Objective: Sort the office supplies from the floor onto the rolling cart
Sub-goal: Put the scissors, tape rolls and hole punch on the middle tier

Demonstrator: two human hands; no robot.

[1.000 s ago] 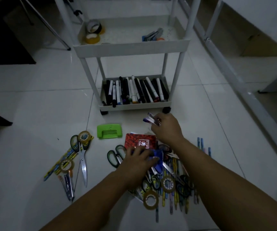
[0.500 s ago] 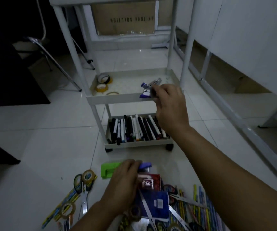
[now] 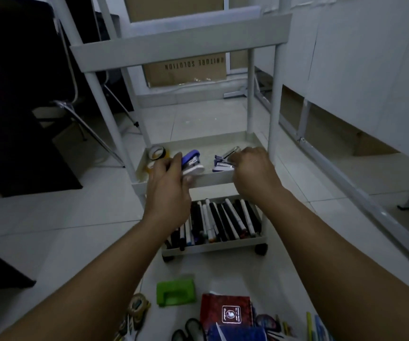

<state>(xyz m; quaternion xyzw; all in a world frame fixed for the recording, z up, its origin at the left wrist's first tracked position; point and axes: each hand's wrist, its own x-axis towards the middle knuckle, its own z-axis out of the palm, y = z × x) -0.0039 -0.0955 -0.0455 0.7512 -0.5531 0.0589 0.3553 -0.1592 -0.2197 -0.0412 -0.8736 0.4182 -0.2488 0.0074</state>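
Half a second earlier the left hand (image 3: 167,185) had been down among the supplies on the floor; it had since risen to the middle shelf (image 3: 213,177) of the rolling cart (image 3: 181,48), fingers curled round a blue stapler (image 3: 192,162) held over that shelf's near rim. Beside it, the right hand (image 3: 250,168) had lowered its small staplers (image 3: 222,163) onto the same shelf, fingers bent over them, though I could not tell whether it gripped them. Tape rolls (image 3: 156,153) sat at the shelf's far left corner. Markers (image 3: 220,220) filled the bottom shelf. On the floor nearer the person lay a green hole punch (image 3: 176,292), a red notebook (image 3: 225,311), scissors (image 3: 191,328) and pencils (image 3: 313,323).
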